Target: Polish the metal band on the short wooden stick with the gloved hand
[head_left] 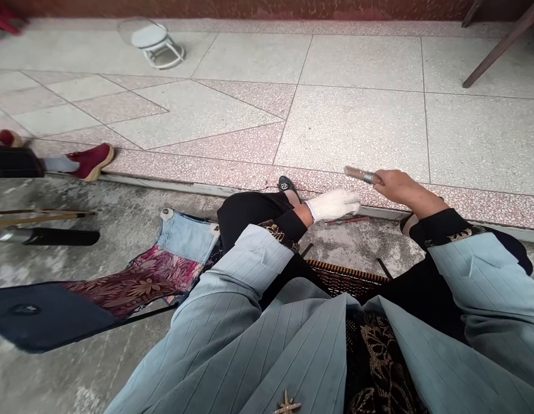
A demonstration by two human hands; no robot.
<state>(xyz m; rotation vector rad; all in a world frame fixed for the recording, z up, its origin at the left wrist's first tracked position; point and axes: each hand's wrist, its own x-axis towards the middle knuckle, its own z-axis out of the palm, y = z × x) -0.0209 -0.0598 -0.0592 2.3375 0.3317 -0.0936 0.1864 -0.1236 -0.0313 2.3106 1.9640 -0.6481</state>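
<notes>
My right hand (396, 187) is bare and wrapped round one end of a thick metal bolt (357, 173). The bolt points left above the edge of the tiled step, and its threads show next to my fingers. My left hand (334, 205) wears a white knit glove and is just left of and below the bolt, apart from it. Its fingers point right and are bent together; what they hold, if anything, is hidden. A thin reddish strip (348, 220) shows just beneath the gloved fingers.
A speckled tiled step (353, 126) runs across in front of me. A small white stool (152, 37) stands on it. On the left are a person's red shoe (92, 161), a patchwork cloth seat (137, 282) and a black-handled tool (55, 236). A wicker seat edge (344, 276) shows between my legs.
</notes>
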